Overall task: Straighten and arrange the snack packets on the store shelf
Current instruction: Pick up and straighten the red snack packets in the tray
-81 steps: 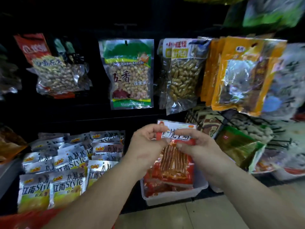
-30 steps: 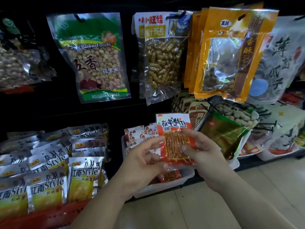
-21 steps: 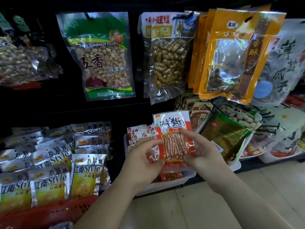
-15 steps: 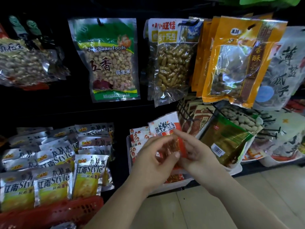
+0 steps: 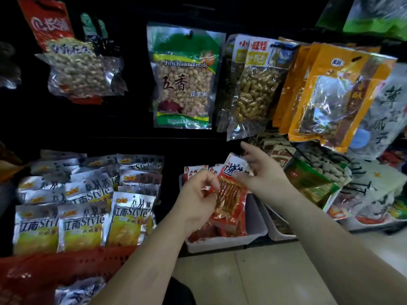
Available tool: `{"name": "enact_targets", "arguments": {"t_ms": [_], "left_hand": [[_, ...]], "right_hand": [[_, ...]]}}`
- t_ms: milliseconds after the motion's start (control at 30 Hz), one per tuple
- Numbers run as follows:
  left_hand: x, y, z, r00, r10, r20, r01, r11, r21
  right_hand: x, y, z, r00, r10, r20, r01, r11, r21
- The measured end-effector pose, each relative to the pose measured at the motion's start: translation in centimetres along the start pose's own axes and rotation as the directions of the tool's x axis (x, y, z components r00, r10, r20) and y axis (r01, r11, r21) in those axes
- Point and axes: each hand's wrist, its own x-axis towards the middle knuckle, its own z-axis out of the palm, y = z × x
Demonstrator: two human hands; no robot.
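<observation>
Red packet [image 5: 231, 195] lowered over tray [image 5: 220, 245], left edge behind left hand [image 5: 196, 202]

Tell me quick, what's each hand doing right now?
Left hand: grips the red snack packet by its left edge.
Right hand: pinches the same packet's top.

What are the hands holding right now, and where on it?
One red snack packet: the left hand pinches its left edge, the right hand pinches its top right corner.
</observation>
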Motion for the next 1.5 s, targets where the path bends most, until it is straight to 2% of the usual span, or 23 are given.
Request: {"name": "enact_targets", "arguments": {"t_ms": [67, 200, 267, 333, 433, 500, 633, 733, 800, 900, 967, 1000, 1067, 1133, 1200, 1233, 1300, 1433, 1500], "left_hand": [[0.5, -0.7, -0.2, 0.999, -0.002, -0.045, 0.0, 1.0, -0.029], [3.0, -2.8, -0.7, 0.99, -0.061, -0.13, 0.062, 0.998, 0.005], [4.5, -4.5, -1.3, 0.98, -0.154, -0.126, 0.166, 0.982, 0.093], [5.9, -6.3, -2.0, 0.954, -0.279, -0.112, 0.294, 0.943, 0.154], [7.1, -9.3, -2.4, 0.892, -0.432, -0.133, 0.446, 0.89, 0.096], [6.7, -10.8, -1.8, 0.865, -0.492, -0.099, 0.499, 0.864, 0.06], [5.0, -13.6, -0.4, 0.819, -0.568, 0.083, 0.562, 0.823, 0.083], [5.3, -15.1, -0.9, 0.807, -0.588, 0.061, 0.58, 0.807, 0.11], [5.4, -15.5, -1.0, 0.807, -0.589, 0.036, 0.577, 0.801, 0.163], [5.2, -15.7, -1.0, 0.805, -0.592, 0.046, 0.571, 0.793, 0.214], [5.0, -15.7, -1.1, 0.801, -0.596, 0.057, 0.572, 0.79, 0.221], [4.8, -15.8, -1.2, 0.804, -0.592, 0.052, 0.569, 0.792, 0.22], [4.5, -16.0, -1.3, 0.817, -0.576, 0.032, 0.559, 0.804, 0.202], [4.2, -16.3, -1.4, 0.831, -0.556, 0.004, 0.546, 0.817, 0.185], [4.1, -16.6, -1.5, 0.838, -0.546, -0.002, 0.537, 0.822, 0.192], [4.2, -16.7, -1.5, 0.836, -0.548, 0.0, 0.537, 0.82, 0.198], [4.2, -16.8, -1.4, 0.833, -0.553, 0.006, 0.539, 0.814, 0.216], [4.5, -16.8, -1.3, 0.841, -0.542, -0.01, 0.528, 0.815, 0.239], [4.7, -16.8, -1.2, 0.839, -0.543, -0.013, 0.53, 0.812, 0.245]], "right_hand": [[2.1, -0.2, 0.8, 0.997, -0.006, 0.08, 0.009, 0.999, -0.041], [4.9, 1.3, 3.2, 0.991, -0.082, 0.104, 0.089, 0.994, -0.063], [6.0, 3.4, 5.0, 0.976, -0.113, 0.187, 0.137, 0.983, -0.12], [7.1, 6.3, 7.2, 0.945, -0.07, 0.319, 0.148, 0.963, -0.226], [7.9, 10.8, 10.3, 0.89, -0.002, 0.457, 0.155, 0.943, -0.296], [7.7, 13.2, 12.1, 0.868, 0.036, 0.495, 0.121, 0.952, -0.281], [6.1, 17.2, 15.0, 0.869, 0.064, 0.491, 0.105, 0.945, -0.31], [5.5, 18.9, 16.6, 0.869, 0.092, 0.486, 0.101, 0.929, -0.357], [5.4, 19.0, 17.0, 0.825, 0.131, 0.549, 0.048, 0.953, -0.3], [5.5, 18.2, 16.6, 0.604, 0.254, 0.756, -0.102, 0.965, -0.242], [5.3, 17.9, 16.0, 0.514, 0.315, 0.798, -0.289, 0.939, -0.185], [5.2, 18.0, 15.8, 0.506, 0.342, 0.791, -0.379, 0.913, -0.152], [5.2, 18.6, 15.5, 0.544, 0.38, 0.748, -0.484, 0.87, -0.09], [5.3, 18.9, 15.4, 0.605, 0.418, 0.677, -0.533, 0.845, -0.045], [5.4, 18.8, 15.3, 0.641, 0.47, 0.607, -0.524, 0.845, -0.101], [5.4, 18.9, 15.2, 0.632, 0.496, 0.595, -0.505, 0.846, -0.17], [5.6, 19.0, 15.2, 0.571, 0.534, 0.624, -0.484, 0.833, -0.269], [6.3, 18.8, 15.2, 0.494, 0.513, 0.702, -0.544, 0.812, -0.21], [6.7, 19.0, 15.2, 0.466, 0.501, 0.729, -0.519, 0.822, -0.233]]}}
